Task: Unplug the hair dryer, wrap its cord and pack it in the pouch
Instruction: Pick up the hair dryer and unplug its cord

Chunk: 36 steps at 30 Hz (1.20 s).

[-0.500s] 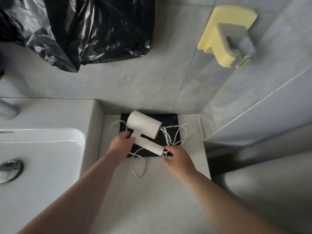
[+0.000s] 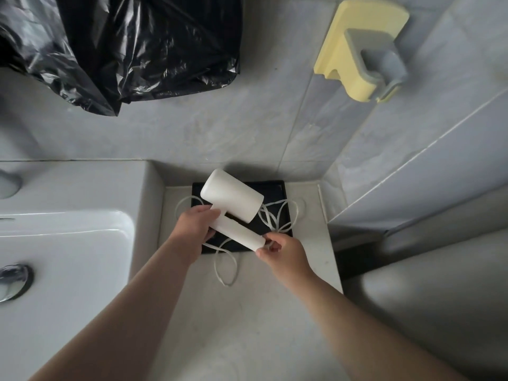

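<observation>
Your left hand point(image 2: 195, 226) grips the upper handle of the hair dryer point(image 2: 232, 200) | your right hand point(image 2: 283, 250) pinches the cord point(image 2: 226, 266) at the handle's lower end | dryer held between both hands over the black pouch point(image 2: 270, 188) | cord loops lie loose on the counter point(image 2: 247, 325) beside the sink point(image 2: 68, 243).

You've got one head cam, wide-angle, looking steeply down at the counter point(image 2: 247, 312); sink point(image 2: 55, 243) lower left of frame, tiled wall point(image 2: 275, 119) up top, both forearms close in.

White hair dryer point(image 2: 232, 199), white cord point(image 2: 226, 270), black pouch point(image 2: 275, 188).
</observation>
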Available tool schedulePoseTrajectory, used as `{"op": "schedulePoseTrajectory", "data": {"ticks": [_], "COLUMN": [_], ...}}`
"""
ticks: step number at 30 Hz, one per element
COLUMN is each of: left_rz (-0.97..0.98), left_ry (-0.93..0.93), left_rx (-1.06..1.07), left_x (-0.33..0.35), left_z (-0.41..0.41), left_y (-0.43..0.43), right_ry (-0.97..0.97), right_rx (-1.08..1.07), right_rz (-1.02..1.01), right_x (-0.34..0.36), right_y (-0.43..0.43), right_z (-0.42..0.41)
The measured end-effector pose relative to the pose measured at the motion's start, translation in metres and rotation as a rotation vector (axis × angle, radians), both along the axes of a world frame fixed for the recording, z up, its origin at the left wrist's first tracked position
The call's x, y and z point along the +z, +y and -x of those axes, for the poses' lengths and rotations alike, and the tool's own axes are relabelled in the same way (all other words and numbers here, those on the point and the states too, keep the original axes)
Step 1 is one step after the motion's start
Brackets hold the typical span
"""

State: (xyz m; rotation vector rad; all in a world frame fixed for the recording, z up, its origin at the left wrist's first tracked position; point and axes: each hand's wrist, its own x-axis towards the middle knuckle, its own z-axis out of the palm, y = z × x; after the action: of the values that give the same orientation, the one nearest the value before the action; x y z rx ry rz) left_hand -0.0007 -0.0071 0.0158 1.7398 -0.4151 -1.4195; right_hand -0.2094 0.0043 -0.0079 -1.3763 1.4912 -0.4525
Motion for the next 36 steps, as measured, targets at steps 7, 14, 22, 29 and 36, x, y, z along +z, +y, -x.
{"op": "schedulePoseTrajectory", "data": {"ticks": [7, 14, 22, 29, 36], "left_rz": [0.235, 0.513, 0.757, 0.765, 0.685], "left_ry": [0.130, -0.075, -0.334, -0.365, -0.606], "left_rx": [0.175, 0.004, -0.359, -0.294, -0.317], "left_x": [0.056, 0.124, 0.213, 0.234, 0.239], "left_z": [0.024, 0.024, 0.056, 0.090, 0.123], "left_y": [0.037, 0.065, 0.102, 0.138, 0.166], "right_ry": [-0.089, -0.113, -0.307, -0.615, -0.612], "right_rx": [0.017, -0.005, 0.219, -0.027, -0.060], "right_rz": [-0.059, 0.143, 0.397, 0.445, 0.481], "right_x": [0.044, 0.128, 0.248, 0.277, 0.284], "right_y": [0.019, 0.024, 0.027, 0.071, 0.107], "right_z": [0.003, 0.023, 0.029, 0.057, 0.083]}}
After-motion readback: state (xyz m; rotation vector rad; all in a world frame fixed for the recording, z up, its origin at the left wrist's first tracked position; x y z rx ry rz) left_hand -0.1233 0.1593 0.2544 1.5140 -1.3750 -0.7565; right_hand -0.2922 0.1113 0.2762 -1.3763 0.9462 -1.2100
